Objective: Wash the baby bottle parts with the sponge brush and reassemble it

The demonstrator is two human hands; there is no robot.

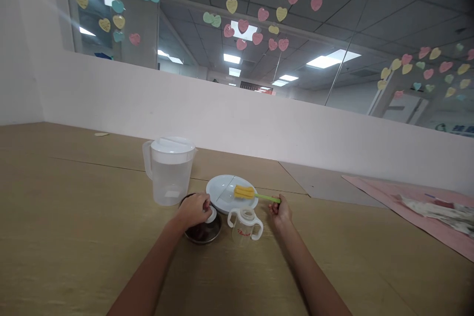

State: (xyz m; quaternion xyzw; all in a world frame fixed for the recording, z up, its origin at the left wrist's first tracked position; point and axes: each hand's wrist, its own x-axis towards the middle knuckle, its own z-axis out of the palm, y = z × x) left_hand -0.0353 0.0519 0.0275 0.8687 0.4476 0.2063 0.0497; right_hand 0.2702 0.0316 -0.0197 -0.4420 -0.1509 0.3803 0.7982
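Note:
My right hand [281, 213] is closed on the end of the green handle of a bottle brush [244, 192]. The brush's yellow sponge head rests on or just above a white plate [218, 192]. My left hand [194, 209] pinches a small white round piece, perhaps a bottle collar [211, 215], over a dark metal bowl [205, 233]. Fingers hide part of that piece and the bowl's far side. Between my hands a clear baby bottle [244, 227] with two white handles and red lettering stands upright, its top uncapped.
Behind my left hand stands a lidded clear plastic pitcher [171, 177] holding what looks like water. A pink sheet [374, 192] with a plastic-wrapped item lies at the right. A low white wall [222, 118] with glass above borders the brown table [92, 237].

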